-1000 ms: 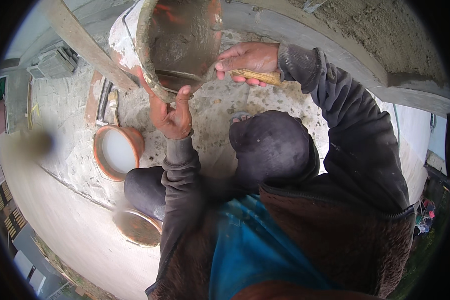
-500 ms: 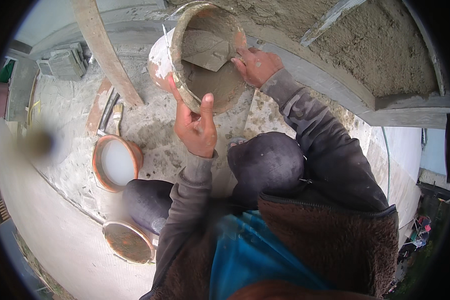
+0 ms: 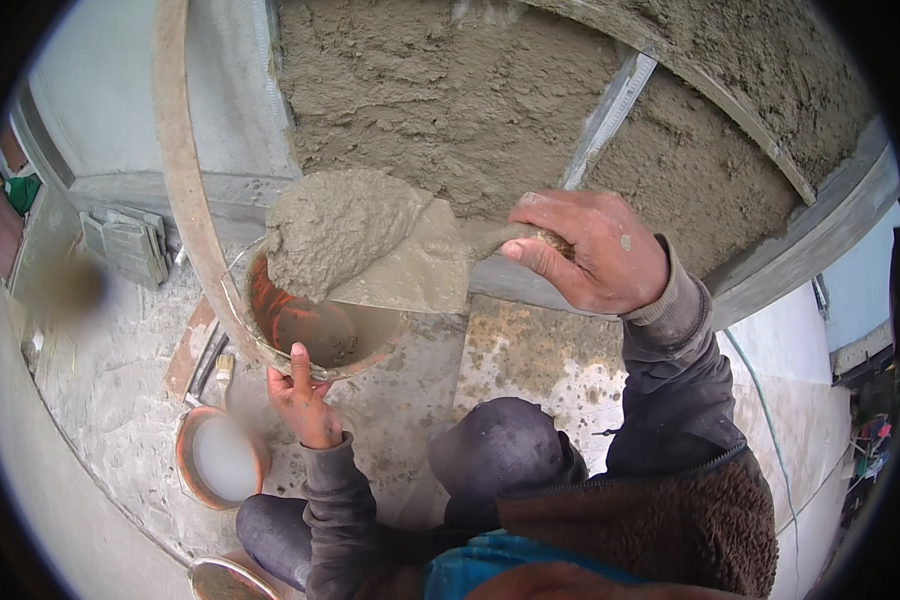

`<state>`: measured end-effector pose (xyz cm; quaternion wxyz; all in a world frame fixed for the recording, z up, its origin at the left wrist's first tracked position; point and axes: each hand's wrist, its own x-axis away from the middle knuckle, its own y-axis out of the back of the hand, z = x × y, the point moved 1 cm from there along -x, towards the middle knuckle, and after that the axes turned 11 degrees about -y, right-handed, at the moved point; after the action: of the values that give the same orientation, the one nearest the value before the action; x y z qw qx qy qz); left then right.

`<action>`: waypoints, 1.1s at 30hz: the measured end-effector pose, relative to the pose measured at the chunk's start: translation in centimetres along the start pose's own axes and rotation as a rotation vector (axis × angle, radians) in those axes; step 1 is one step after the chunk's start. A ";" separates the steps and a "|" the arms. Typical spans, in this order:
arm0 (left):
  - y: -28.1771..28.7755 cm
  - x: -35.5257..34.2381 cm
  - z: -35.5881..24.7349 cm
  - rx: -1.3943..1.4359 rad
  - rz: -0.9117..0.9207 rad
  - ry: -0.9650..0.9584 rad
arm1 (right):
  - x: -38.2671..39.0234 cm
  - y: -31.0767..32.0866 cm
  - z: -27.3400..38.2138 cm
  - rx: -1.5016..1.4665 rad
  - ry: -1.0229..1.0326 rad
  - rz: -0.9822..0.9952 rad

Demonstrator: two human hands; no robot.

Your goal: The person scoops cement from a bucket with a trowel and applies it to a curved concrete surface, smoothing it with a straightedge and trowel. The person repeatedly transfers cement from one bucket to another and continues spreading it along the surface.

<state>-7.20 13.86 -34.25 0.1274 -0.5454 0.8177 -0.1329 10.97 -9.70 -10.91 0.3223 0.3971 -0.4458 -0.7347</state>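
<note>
My right hand (image 3: 602,252) is closed round the handle of a mortar-coated trowel (image 3: 425,272), which it holds level above a bucket. Wet grey mortar (image 3: 332,228) lies in a thick heap over the blade's left part. Below it, the orange-walled bucket (image 3: 292,322) is tilted, its mouth turned toward me, with grey residue on the inside. My left hand (image 3: 306,405) grips the near rim, thumb on top and fingers partly hidden behind it. The heap and blade cover the bucket's far rim.
Beyond stands a wall panel of rough mortar (image 3: 410,110) with a pale guide strip (image 3: 615,115). A long board (image 3: 182,170) leans at left. On the floor are a pail of cloudy water (image 3: 228,458), a brush (image 3: 225,375), stacked grey tiles (image 3: 130,245) and another bucket (image 3: 232,580).
My right hand has lifted the trowel out of the bucket with mortar on it. The bucket and my left hand have moved lower and left; the view has tipped up toward the wall.
</note>
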 end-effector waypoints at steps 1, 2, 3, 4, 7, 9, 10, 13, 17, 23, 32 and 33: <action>0.6 -0.2 0.2 -0.030 -0.006 0.008 | -0.2 1.8 -0.1 -0.079 0.063 0.034; 1.7 -0.6 1.1 -0.040 -0.012 -0.002 | -0.6 3.1 -0.7 -0.160 0.128 0.069; 2.6 -1.1 2.4 -0.043 -0.012 -0.008 | -1.1 4.2 -1.5 -0.304 0.071 0.229; 3.1 -1.2 3.0 -0.051 -0.012 -0.016 | -1.7 5.2 -2.6 -0.454 0.012 0.389; 0.0 -0.5 -0.2 -0.025 -0.060 -0.022 | -3.7 5.3 -6.5 -0.791 -0.172 0.576; 0.6 -0.7 0.7 -0.035 0.011 0.009 | -5.7 6.2 -12.6 -0.877 -0.366 0.475; 1.0 0.9 1.4 -0.025 0.017 0.092 | -2.7 7.5 -12.8 -0.794 -0.517 0.251; 1.2 -0.4 -0.4 -0.005 -0.025 0.101 | 4.4 12.4 -12.4 -0.654 -0.556 -0.345; 0.8 0.0 0.8 -0.019 -0.035 0.095 | 9.0 12.2 -8.8 -0.396 -0.705 -0.345; 1.6 0.3 0.9 -0.095 0.022 0.083 | 2.9 -0.8 -10.8 0.137 -0.445 -0.044; 1.4 0.6 -0.2 -0.027 0.062 0.017 | -8.2 -2.2 -11.6 0.540 -0.336 -0.596; 1.5 0.4 -0.2 -0.034 0.054 0.017 | -9.0 -2.3 -11.5 0.529 -0.315 -0.614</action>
<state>-8.75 14.07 -34.63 0.1147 -0.5239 0.8354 -0.1204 25.03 -6.00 -13.63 -0.0962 0.4634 -0.5236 -0.7084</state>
